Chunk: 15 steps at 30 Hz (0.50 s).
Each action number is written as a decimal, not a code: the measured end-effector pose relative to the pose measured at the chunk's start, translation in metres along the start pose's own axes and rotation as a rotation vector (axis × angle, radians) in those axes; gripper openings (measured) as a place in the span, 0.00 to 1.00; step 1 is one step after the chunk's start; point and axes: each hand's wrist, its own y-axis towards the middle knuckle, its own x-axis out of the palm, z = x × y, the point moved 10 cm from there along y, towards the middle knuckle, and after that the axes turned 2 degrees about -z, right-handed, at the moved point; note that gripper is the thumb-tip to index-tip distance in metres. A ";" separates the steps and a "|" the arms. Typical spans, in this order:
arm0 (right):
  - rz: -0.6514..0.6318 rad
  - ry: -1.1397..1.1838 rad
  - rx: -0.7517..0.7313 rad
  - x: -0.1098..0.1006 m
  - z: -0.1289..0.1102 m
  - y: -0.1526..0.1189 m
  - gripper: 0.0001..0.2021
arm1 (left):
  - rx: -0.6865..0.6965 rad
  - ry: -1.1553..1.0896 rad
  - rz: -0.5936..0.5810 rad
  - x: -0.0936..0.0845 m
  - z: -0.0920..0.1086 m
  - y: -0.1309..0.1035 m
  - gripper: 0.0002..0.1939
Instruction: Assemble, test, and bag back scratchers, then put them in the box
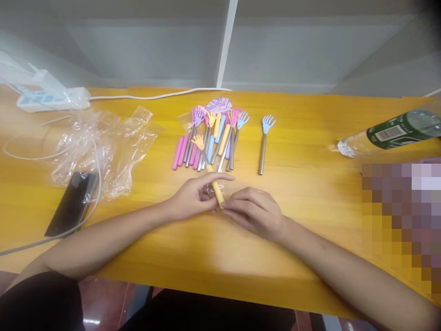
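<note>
Hands | left hand (193, 196) and right hand (253, 211) fingers pinch yellow back scratcher (215, 184) | wooden table (310, 138)

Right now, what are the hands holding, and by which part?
Both hands hold one yellow back scratcher by its yellow handle: left hand around the handle's middle, right hand pinching the near end. Its claw head points toward the pile of scratchers.

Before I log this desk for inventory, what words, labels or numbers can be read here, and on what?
None can be read.
Bottle label: white patch with print, too blurred.
Purple printed packet behind the back scratchers: markings too small.
Power strip: no legible marking.
</note>
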 end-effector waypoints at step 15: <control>0.108 0.281 0.557 0.005 0.040 -0.008 0.06 | -0.004 0.271 -0.045 0.008 0.009 0.000 0.33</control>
